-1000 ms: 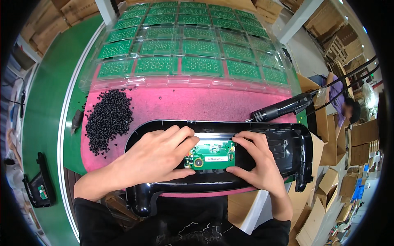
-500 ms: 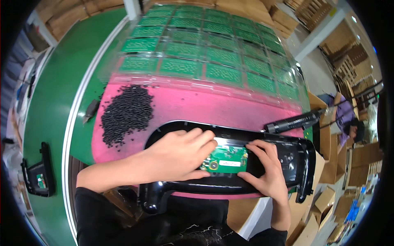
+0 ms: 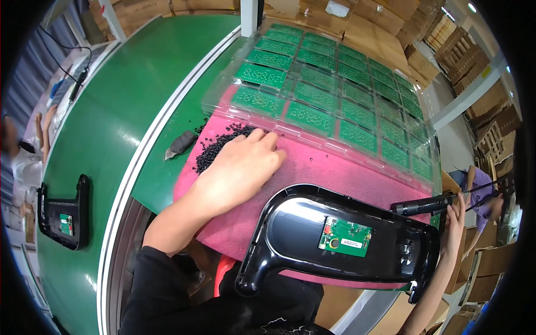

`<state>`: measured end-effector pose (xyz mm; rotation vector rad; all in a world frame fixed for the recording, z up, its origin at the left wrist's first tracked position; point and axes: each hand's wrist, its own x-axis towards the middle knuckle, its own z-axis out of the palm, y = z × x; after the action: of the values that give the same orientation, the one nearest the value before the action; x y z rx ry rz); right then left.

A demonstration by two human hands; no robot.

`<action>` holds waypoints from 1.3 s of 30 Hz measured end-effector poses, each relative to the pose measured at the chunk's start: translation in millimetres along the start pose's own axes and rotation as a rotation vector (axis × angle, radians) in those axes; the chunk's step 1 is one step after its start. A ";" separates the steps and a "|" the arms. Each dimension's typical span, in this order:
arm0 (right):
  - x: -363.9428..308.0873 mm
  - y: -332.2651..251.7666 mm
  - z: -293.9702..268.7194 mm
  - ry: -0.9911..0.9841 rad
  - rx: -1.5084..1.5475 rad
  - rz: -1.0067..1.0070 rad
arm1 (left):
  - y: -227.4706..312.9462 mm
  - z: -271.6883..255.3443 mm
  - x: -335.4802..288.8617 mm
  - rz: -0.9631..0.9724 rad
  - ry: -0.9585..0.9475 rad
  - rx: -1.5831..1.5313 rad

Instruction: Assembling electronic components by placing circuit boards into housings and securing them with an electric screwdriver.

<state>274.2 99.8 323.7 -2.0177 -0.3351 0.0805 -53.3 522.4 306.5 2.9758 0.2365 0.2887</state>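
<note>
My left hand (image 3: 249, 162) is over the pile of small black screws (image 3: 209, 153), fingers curled down and closed; their tips, and anything between them, are hidden. My right hand (image 3: 453, 223) is at the rear end of a black electric screwdriver (image 3: 419, 205), its fingers stretched up and slightly apart beside the tool. Between my arms a glossy black plastic housing (image 3: 296, 223) lies with its hollow side up. Inside it sits a green circuit board (image 3: 347, 237) with a white label, untouched by either hand.
Clear plastic trays of green circuit boards (image 3: 312, 111) stand behind the pink mat (image 3: 312, 167). A dark grey lump (image 3: 181, 144) lies left of the screws. Another black housing (image 3: 64, 215) holding a small board rests on the green table (image 3: 111, 184). Other people are at both sides.
Both hands have left the circuit board, which now lies alone in the housing. My left hand has moved to the screws, my right hand to the screwdriver. The view has shifted.
</note>
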 end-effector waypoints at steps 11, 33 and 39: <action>8.3 -53.9 105.1 0.073 0.684 -0.360 | -6.1 15.2 8.6 -0.110 0.089 -0.171; -146.3 -146.7 174.6 -0.226 1.349 -0.308 | 65.5 8.0 14.4 0.225 -0.059 -1.336; -156.3 -145.3 165.3 -0.277 1.312 -0.458 | 63.8 5.9 12.4 0.266 -0.094 -1.373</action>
<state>61.8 261.8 363.0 -0.6056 -0.6828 0.2232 -31.0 461.4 313.0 1.6336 -0.2814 0.2002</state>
